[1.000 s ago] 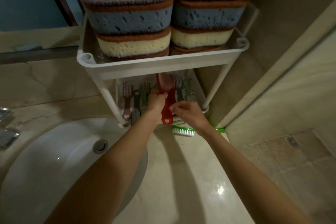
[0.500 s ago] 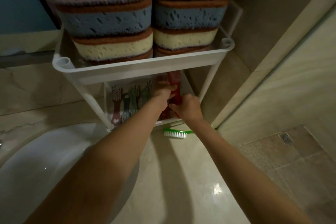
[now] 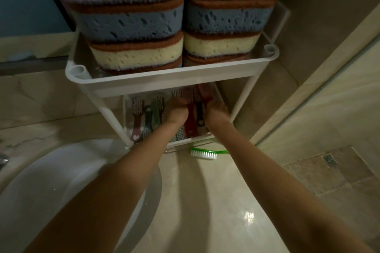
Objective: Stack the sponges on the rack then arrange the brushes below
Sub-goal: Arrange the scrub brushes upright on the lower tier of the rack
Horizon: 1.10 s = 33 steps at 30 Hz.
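Note:
A white two-tier rack [image 3: 164, 80] stands on the counter. Its upper tray holds two stacks of pink, blue and cream sponges [image 3: 131, 24]. The lower tray holds several brushes lying side by side, among them a pink one [image 3: 136, 117] at the left and a red brush [image 3: 190, 121] near the middle. My left hand [image 3: 176, 109] is under the upper tray, curled against the red brush. My right hand [image 3: 216, 109] grips the handle of another reddish brush [image 3: 205, 92] at the tray's right side. A green brush [image 3: 205, 153] lies on the counter in front of the rack.
A white round sink [image 3: 51, 181] fills the lower left, with a tap edge at the far left. The beige stone counter [image 3: 205, 201] runs beneath my arms. To the right is a glass partition and a tiled floor with a drain [image 3: 329, 159].
Both hands have pushed deeper into the lower tray. The red brush, held above the tray front a second ago, now lies inside among the others. The view has shifted closer.

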{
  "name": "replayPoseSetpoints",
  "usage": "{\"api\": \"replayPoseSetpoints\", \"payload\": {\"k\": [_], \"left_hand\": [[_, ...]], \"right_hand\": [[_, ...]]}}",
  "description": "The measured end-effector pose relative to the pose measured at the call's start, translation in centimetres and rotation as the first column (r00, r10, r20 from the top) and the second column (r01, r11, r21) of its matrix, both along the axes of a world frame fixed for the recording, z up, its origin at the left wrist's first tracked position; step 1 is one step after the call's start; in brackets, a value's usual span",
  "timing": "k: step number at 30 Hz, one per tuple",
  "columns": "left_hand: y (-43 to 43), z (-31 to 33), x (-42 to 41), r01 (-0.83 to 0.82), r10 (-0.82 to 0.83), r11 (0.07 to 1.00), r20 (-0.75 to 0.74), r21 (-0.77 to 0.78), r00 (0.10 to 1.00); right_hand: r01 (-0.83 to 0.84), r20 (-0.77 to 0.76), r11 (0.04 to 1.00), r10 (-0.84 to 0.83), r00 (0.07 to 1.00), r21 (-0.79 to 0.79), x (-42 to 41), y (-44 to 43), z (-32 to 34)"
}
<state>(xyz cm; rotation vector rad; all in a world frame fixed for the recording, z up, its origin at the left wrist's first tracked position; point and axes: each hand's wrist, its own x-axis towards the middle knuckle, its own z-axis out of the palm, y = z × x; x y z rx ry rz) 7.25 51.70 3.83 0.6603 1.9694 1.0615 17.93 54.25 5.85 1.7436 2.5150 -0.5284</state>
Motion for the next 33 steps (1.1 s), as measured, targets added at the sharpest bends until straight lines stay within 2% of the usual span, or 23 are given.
{"api": "replayPoseSetpoints", "payload": {"k": [6, 13, 15, 17, 19, 21, 23, 25, 28, 30, 33], "left_hand": [[-1.2, -1.1, 0.4, 0.079, -0.081, 0.997, -0.093, -0.022, 0.992], [-1.1, -1.5, 0.3, 0.074, -0.075, 0.997, -0.011, -0.021, 0.997], [-1.2, -1.4, 0.2, 0.061, -0.061, 0.998, 0.005, -0.013, 0.998], [-1.5, -1.2, 0.3, 0.051, -0.051, 0.999, -0.014, 0.013, 0.999], [-2.3, -0.8, 0.6, 0.045, -0.041, 0.997, -0.061, 0.055, 0.997], [-3.7, -0.2, 1.0, 0.050, -0.039, 0.994, -0.100, 0.102, 0.994], [-5.5, -0.1, 1.5, 0.056, -0.040, 0.988, -0.110, 0.141, 0.993], [-7.8, -0.1, 1.9, 0.078, -0.051, 0.988, -0.190, 0.133, 0.980], [-11.1, -0.5, 2.7, 0.071, -0.039, 0.989, -0.238, 0.127, 0.970], [-12.9, -1.1, 3.0, 0.026, -0.001, 0.993, -0.218, 0.114, 0.976], [-15.3, -1.9, 3.1, -0.030, 0.043, 0.995, -0.145, 0.092, 0.989]], "right_hand": [[0.035, 0.032, 0.997, -0.032, 0.999, -0.066, 0.0, 0.5, -0.6], [-0.008, 0.101, 1.000, 0.007, 0.995, 0.006, 0.0, 0.9, -1.4], [-0.046, 0.113, 0.996, 0.038, 0.993, 0.073, 0.2, 0.5, -1.3], [-0.074, 0.065, 0.978, 0.062, 0.996, 0.194, 0.5, -0.1, -1.1], [-0.083, -0.047, 0.958, 0.100, 0.994, 0.273, 1.2, -1.6, -0.6], [-0.125, -0.190, 0.922, 0.206, 0.960, 0.366, 2.6, -3.9, -0.7], [-0.162, -0.219, 0.902, 0.266, 0.939, 0.401, 4.6, -6.1, -2.0], [-0.189, -0.181, 0.951, 0.236, 0.955, 0.244, 6.3, -7.7, -4.0], [-0.215, 0.006, 0.975, 0.215, 0.976, 0.057, 7.7, -8.7, -6.6], [-0.223, 0.118, 0.975, 0.221, 0.968, 0.009, 7.7, -8.8, -7.4], [-0.228, 0.178, 0.972, 0.215, 0.960, 0.052, 7.3, -8.8, -8.1]]}}
